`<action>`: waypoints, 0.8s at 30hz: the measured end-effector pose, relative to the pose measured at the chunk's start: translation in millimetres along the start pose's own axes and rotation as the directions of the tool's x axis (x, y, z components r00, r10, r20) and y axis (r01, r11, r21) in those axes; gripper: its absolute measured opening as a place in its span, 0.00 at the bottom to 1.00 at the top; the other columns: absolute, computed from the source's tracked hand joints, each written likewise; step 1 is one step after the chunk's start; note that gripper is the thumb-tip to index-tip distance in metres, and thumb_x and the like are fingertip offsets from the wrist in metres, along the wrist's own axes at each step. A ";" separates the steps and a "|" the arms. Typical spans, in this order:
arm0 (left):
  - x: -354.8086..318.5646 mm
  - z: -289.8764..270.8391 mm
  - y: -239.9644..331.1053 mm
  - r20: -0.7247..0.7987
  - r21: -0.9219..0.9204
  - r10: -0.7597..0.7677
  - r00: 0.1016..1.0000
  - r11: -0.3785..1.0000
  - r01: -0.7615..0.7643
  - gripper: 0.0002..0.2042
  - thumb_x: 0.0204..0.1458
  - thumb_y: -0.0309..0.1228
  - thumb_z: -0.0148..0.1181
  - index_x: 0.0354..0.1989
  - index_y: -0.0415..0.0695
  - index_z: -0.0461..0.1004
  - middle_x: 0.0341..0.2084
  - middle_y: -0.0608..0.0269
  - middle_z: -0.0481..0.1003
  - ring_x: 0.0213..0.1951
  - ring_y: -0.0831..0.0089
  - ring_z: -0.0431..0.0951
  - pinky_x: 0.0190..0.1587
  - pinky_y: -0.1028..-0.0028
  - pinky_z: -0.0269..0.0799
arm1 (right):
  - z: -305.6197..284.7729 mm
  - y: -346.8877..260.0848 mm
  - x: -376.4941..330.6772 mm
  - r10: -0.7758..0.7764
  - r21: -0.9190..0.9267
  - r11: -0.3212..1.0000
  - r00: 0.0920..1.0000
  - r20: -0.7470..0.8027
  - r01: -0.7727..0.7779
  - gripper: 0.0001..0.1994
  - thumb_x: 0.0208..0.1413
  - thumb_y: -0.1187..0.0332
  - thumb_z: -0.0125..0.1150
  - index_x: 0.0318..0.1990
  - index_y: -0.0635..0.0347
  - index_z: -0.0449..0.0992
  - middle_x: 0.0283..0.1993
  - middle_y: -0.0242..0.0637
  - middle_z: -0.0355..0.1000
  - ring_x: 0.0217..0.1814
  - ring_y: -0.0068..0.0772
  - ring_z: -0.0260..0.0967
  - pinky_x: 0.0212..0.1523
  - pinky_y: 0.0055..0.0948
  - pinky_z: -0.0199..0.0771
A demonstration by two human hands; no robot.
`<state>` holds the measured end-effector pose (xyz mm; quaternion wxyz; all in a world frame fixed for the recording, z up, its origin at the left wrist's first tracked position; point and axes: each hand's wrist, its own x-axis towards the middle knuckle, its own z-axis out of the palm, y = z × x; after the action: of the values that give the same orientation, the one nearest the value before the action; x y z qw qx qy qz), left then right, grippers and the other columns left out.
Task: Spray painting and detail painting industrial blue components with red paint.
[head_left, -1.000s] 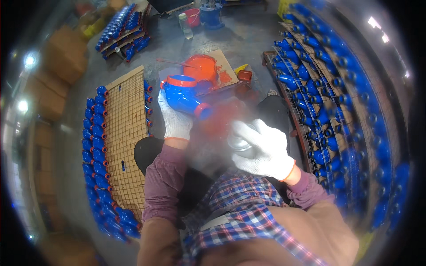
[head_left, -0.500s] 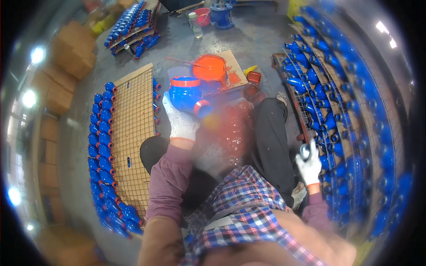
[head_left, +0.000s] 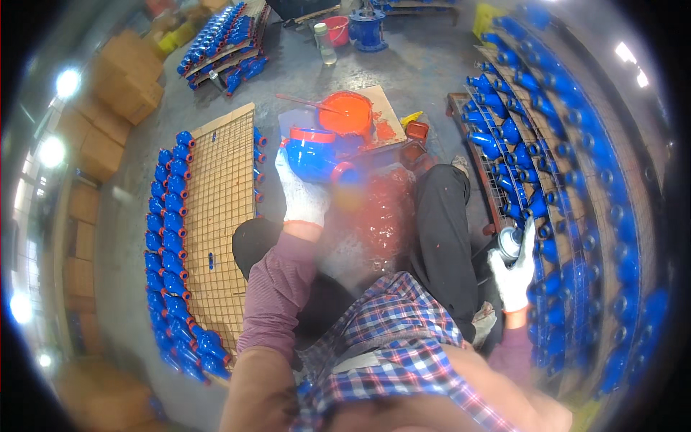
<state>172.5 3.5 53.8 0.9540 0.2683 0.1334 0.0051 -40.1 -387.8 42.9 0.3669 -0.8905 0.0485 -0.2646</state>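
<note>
head view: left grip (head_left: pixel 302 194) was clamped on the fitting (head_left: pixel 309 158), likely sparing its rims (head_left: pixel 313 135); whether right grip (head_left: pixel 515 279) clasped the can (head_left: pixel 509 243) was unclear.

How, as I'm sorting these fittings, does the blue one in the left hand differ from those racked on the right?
The held fitting has orange-red rims; the racked fittings show dark ones. The held fitting is in the left hand; the racked fittings lie in rows. Both are glossy blue.
</note>
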 end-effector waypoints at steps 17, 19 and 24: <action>2.3 0.3 -1.3 0.022 0.014 0.055 0.998 0.998 -0.055 0.30 0.59 0.61 0.58 0.57 0.47 0.70 0.47 0.54 0.77 0.45 0.57 0.80 0.51 0.55 0.80 | 113.8 -155.3 63.1 -0.536 0.256 0.835 0.823 0.186 0.486 0.39 0.41 0.55 0.77 0.66 0.42 0.75 0.33 0.36 0.67 0.27 0.38 0.71 0.29 0.35 0.73; -1.9 2.2 -1.4 0.035 0.032 0.031 0.999 0.999 -0.032 0.31 0.59 0.61 0.57 0.57 0.47 0.70 0.46 0.53 0.78 0.45 0.57 0.80 0.51 0.55 0.80 | 119.8 -153.9 63.2 -0.535 0.234 0.839 0.823 0.192 0.491 0.39 0.41 0.56 0.77 0.66 0.42 0.75 0.33 0.36 0.67 0.27 0.38 0.72 0.29 0.34 0.73; -5.1 6.4 -2.9 0.023 0.058 0.008 1.000 0.998 -0.010 0.30 0.60 0.61 0.56 0.58 0.47 0.70 0.47 0.54 0.77 0.46 0.57 0.80 0.51 0.56 0.80 | 123.6 -154.0 62.6 -0.543 0.217 0.834 0.823 0.167 0.506 0.38 0.40 0.56 0.77 0.65 0.43 0.75 0.33 0.36 0.67 0.27 0.38 0.71 0.29 0.34 0.73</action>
<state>169.0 -2.7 58.9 0.9473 0.2964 0.1214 0.0025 59.4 -215.9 101.7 0.3544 -0.8598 -0.2621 -0.2577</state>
